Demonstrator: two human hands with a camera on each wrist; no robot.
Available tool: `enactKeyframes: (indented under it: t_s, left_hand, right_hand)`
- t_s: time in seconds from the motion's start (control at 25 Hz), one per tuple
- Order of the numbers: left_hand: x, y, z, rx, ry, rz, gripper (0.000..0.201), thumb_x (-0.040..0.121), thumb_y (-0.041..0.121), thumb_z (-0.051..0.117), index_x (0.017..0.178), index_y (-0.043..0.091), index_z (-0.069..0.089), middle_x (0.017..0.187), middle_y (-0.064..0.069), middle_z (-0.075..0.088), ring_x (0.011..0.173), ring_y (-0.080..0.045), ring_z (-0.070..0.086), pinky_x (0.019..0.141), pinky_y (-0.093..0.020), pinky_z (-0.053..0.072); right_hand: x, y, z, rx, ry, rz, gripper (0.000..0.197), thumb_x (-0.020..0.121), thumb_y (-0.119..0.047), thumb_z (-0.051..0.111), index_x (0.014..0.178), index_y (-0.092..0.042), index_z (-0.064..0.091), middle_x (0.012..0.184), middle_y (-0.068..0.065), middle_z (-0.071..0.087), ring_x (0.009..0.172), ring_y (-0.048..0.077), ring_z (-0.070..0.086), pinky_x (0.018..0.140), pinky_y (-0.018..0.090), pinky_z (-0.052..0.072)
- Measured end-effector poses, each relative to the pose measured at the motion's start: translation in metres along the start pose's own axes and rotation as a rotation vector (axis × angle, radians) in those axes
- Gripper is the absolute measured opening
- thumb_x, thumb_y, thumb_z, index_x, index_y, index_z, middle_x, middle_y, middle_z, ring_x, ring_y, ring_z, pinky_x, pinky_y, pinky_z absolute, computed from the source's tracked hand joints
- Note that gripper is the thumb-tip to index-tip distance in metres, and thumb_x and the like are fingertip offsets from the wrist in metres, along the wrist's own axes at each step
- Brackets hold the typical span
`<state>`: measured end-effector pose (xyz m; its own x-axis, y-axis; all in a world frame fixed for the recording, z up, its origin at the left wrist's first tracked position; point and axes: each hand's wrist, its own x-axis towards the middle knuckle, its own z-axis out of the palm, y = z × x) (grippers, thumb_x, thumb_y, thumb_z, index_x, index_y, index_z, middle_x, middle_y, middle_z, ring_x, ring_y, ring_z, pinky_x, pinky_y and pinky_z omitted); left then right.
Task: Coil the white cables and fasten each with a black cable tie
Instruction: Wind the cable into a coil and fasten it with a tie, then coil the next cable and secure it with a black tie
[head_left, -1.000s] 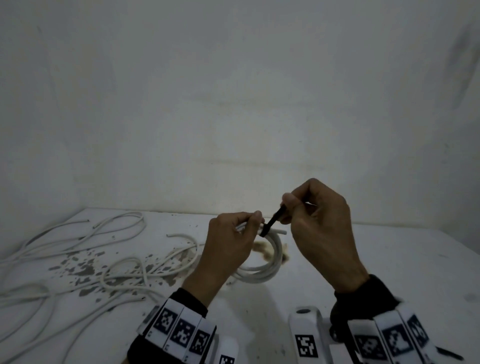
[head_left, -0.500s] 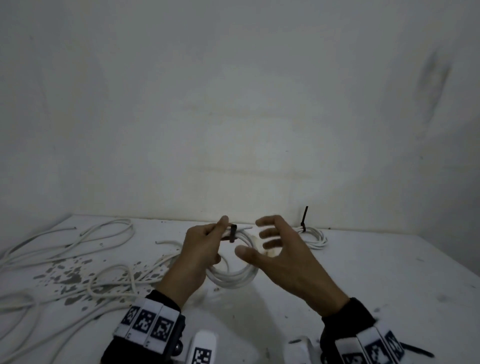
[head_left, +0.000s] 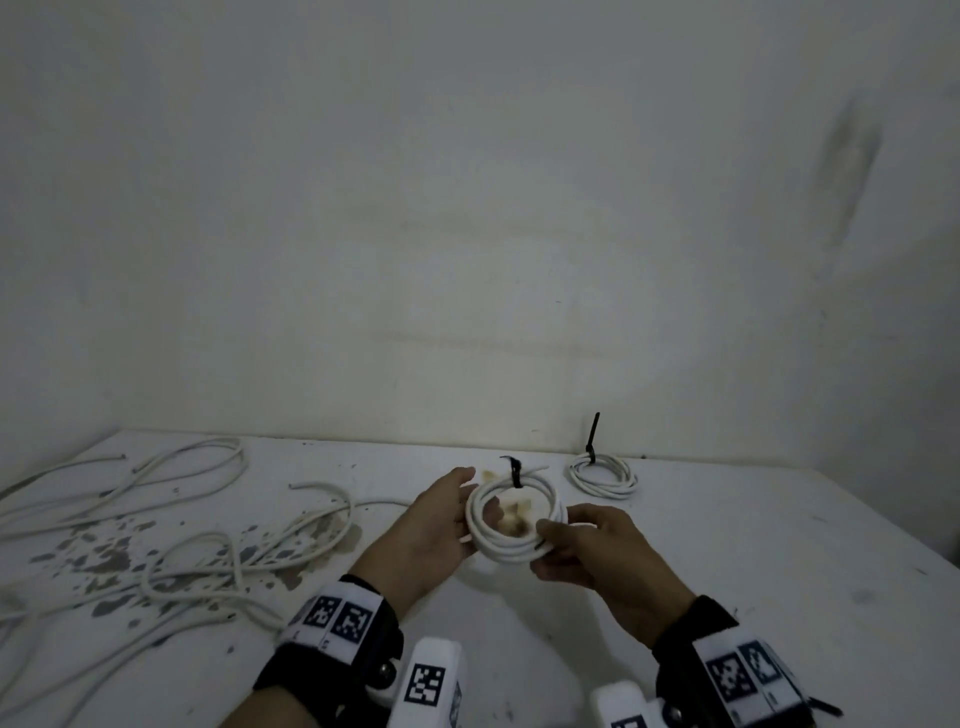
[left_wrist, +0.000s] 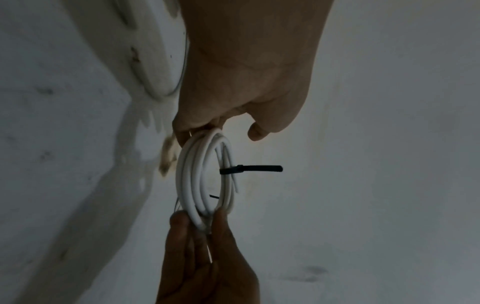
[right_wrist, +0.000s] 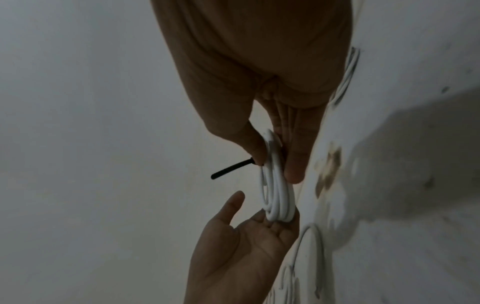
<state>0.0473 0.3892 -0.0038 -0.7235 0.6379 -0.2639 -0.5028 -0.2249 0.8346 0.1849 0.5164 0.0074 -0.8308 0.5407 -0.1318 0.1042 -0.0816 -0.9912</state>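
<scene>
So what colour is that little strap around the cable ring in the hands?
Black. The cable tie shows best in the left wrist view, around the white coil.

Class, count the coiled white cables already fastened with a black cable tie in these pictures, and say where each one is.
2. One coil is held between left hand and right hand; the other coil lies on the table near the wall.
</scene>
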Motion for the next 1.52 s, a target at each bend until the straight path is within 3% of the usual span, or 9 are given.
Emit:
enactKeyframes:
  t_s: [0.16,0.36,0.48,0.68,0.76,0.84,1.04,1.28,1.52]
  left_hand:
    - [0.036,-0.009,0.029,0.140,-0.010,-0.004,0.026,0.096,0.010,0.042,0.086,0.002,0.064,0.080,-0.015,0.065,0.066,-0.023,0.062,0.060,-0.031,0.051]
    - [0.088,-0.016,0.072,0.338,-0.045,-0.020,0.029,0.096,0.017,0.046,0.115,0.013,0.067,0.112,-0.007,0.069,0.094,-0.019,0.062,0.065,-0.027,0.052]
    - [0.117,-0.023,0.102,0.429,-0.040,-0.012,0.024,0.097,0.017,0.050,0.114,0.011,0.066,0.106,-0.008,0.066,0.093,-0.020,0.061,0.071,-0.027,0.055]
    - [0.161,-0.040,0.127,0.591,-0.020,-0.016,0.016,0.098,0.012,0.043,0.102,0.013,0.058,0.112,-0.009,0.056,0.076,-0.014,0.057,0.060,-0.024,0.055]
    - [0.172,-0.040,0.129,0.591,0.000,-0.038,0.019,0.099,0.013,0.042,0.085,0.022,0.052,0.113,-0.008,0.055,0.080,-0.014,0.058,0.056,-0.021,0.057]
    - [0.180,-0.040,0.129,0.583,0.005,-0.068,0.016,0.098,0.012,0.046,0.093,0.020,0.059,0.112,-0.008,0.057,0.078,-0.013,0.055,0.060,-0.023,0.059]
    - [0.164,-0.032,0.114,0.546,-0.008,-0.060,0.025,0.099,0.017,0.053,0.122,0.009,0.055,0.111,-0.007,0.055,0.085,-0.016,0.058,0.063,-0.031,0.060]
    - [0.104,0.003,0.056,0.804,0.050,0.050,0.023,0.096,0.020,0.053,0.111,0.005,0.063,0.107,-0.007,0.065,0.081,-0.018,0.066,0.062,-0.030,0.055]
    - [0.008,0.077,-0.085,1.317,0.153,0.161,0.020,0.090,0.011,0.058,0.104,0.010,0.073,0.098,-0.011,0.073,0.087,-0.020,0.070,0.067,-0.028,0.056]
  right_hand:
    - [0.044,0.000,-0.023,0.089,0.114,-0.014,0.013,0.093,0.002,0.062,0.083,0.010,0.064,0.078,0.024,0.065,0.066,0.029,0.063,0.060,0.031,0.061]
    - [0.102,-0.007,-0.066,-0.007,0.264,0.006,0.012,0.091,0.006,0.062,0.080,0.011,0.064,0.077,0.024,0.065,0.065,0.032,0.062,0.058,0.033,0.060]
    - [0.138,-0.008,-0.095,-0.059,0.352,0.065,0.014,0.088,0.010,0.063,0.074,0.011,0.062,0.076,0.025,0.065,0.065,0.033,0.063,0.057,0.035,0.062]
    - [0.185,0.015,-0.121,-0.326,0.498,0.075,0.019,0.076,-0.008,0.071,0.058,-0.005,0.070,0.074,0.023,0.073,0.077,0.040,0.071,0.077,0.052,0.060]
    - [0.189,0.015,-0.121,-0.370,0.563,0.050,0.017,0.078,-0.014,0.072,0.066,-0.001,0.073,0.076,0.023,0.073,0.074,0.036,0.069,0.072,0.040,0.059]
    - [0.192,0.013,-0.122,-0.414,0.602,0.035,0.023,0.082,-0.020,0.073,0.080,0.003,0.072,0.082,0.020,0.072,0.075,0.032,0.066,0.068,0.032,0.054]
    - [0.177,0.002,-0.111,-0.456,0.582,0.042,0.041,0.084,-0.031,0.074,0.108,-0.007,0.051,0.107,0.019,0.061,0.094,0.039,0.066,0.078,0.047,0.059]
    - [0.128,-0.037,-0.012,-0.794,0.198,-0.216,0.012,0.085,-0.025,0.069,0.078,-0.017,0.063,0.091,0.004,0.066,0.080,0.020,0.062,0.069,0.029,0.052]
    - [0.071,-0.048,0.144,-1.209,-0.337,-0.398,0.018,0.092,-0.022,0.059,0.104,-0.012,0.068,0.112,0.010,0.066,0.095,0.027,0.067,0.078,0.034,0.057]
